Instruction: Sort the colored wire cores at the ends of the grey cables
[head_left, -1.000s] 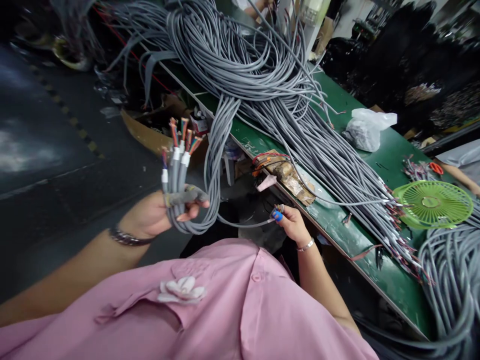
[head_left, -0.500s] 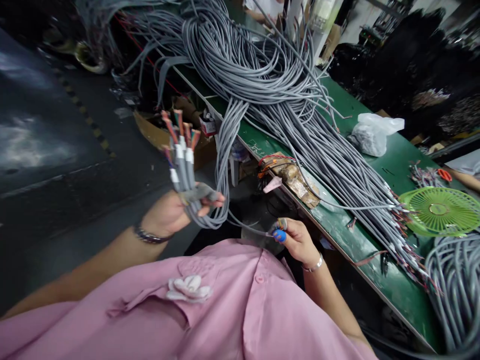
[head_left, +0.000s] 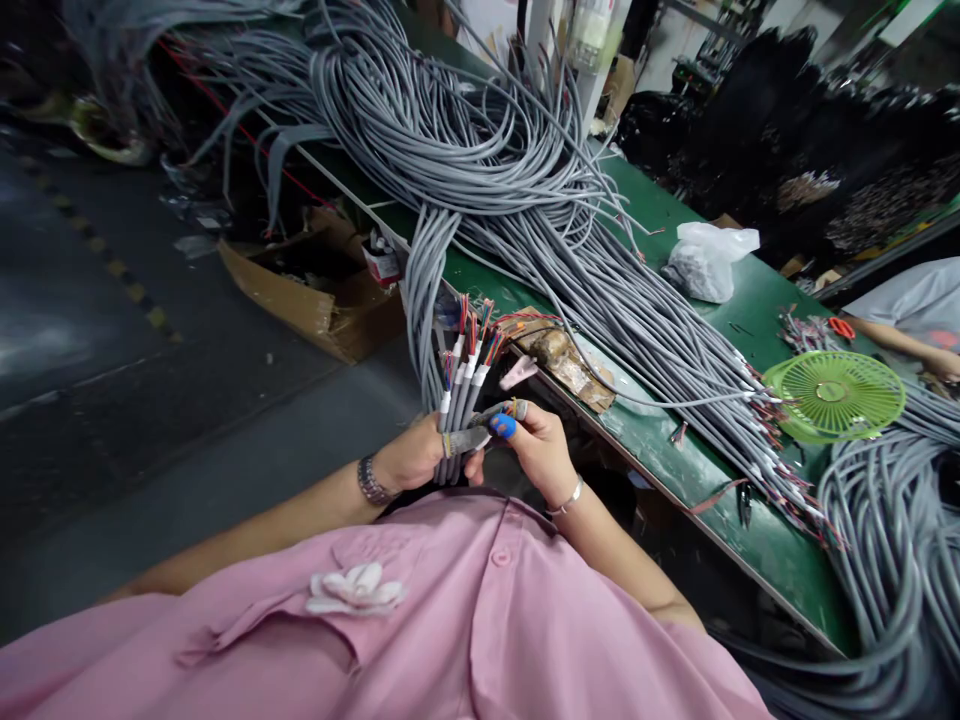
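My left hand (head_left: 420, 452) is closed round a bundle of grey cables (head_left: 457, 405) in front of my waist. Their upper ends stand upright, with white sleeves and bare coloured wires fanning out. A grey finger cover is on the thumb. Beside it, my right hand (head_left: 541, 450) is pinched together and meets the left thumb; its fingertips wear a blue and a grey cover. What sits between these fingertips is hidden. The cables loop down from a large grey cable pile (head_left: 450, 150) on the green table (head_left: 682, 215).
A green fan (head_left: 836, 395), a plastic bag (head_left: 709, 262) and a pink clip (head_left: 519, 373) are on or at the table. Another cable coil (head_left: 862, 510) hangs at right. A cardboard box (head_left: 300, 310) lies on the floor. Another person's arm (head_left: 900, 340) reaches in at far right.
My left hand has moved right with the cable bundle, and my right hand has moved left to meet it. The cable end seen in my right fingers earlier is now hidden. The view has shifted.
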